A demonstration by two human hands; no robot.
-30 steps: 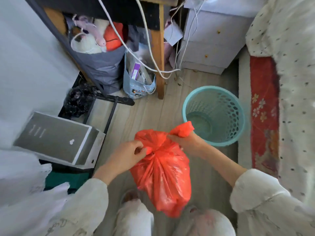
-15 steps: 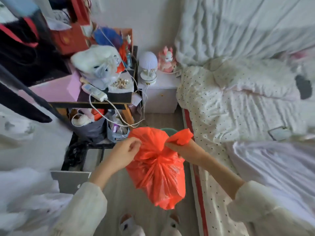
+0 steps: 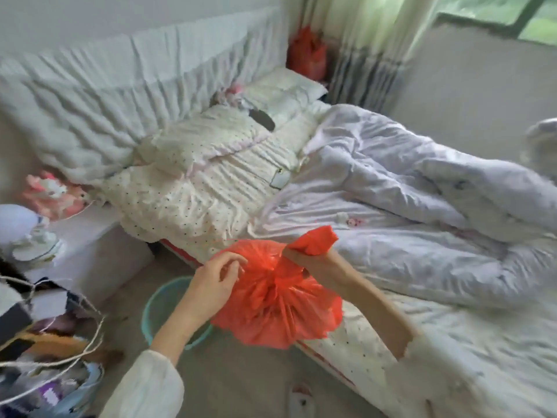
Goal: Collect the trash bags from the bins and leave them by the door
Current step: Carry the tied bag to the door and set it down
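- We stood in a bedroom beside an unmade bed [image 3: 346, 182] with a polka-dot pillow [image 3: 211, 152] and a rumpled pale duvet [image 3: 422, 206]; a curtain [image 3: 367, 40] hung at the far corner under a window [image 3: 497, 13].
- A white nightstand [image 3: 99, 248] stood at the left by the bed head, with a pink plush toy [image 3: 51, 194] on top of it.
- In the head view, our orange trash bag [image 3: 277, 300] hung in the air in front of us, over the edge of the bed and the floor [image 3: 241, 372].
- Our right hand [image 3: 310, 263] gripped the gathered neck of the bag, a twisted tail of plastic sticking up past the fist.
- Our left hand [image 3: 214, 282] touched the bag's top with loosely curled fingers; we could not tell whether it pinched the plastic.
- The teal bin [image 3: 159, 309] stood on the floor below our left wrist, partly hidden by the arm and the bag.
- A second orange bag [image 3: 307, 52] sat in the far corner beside the curtain.
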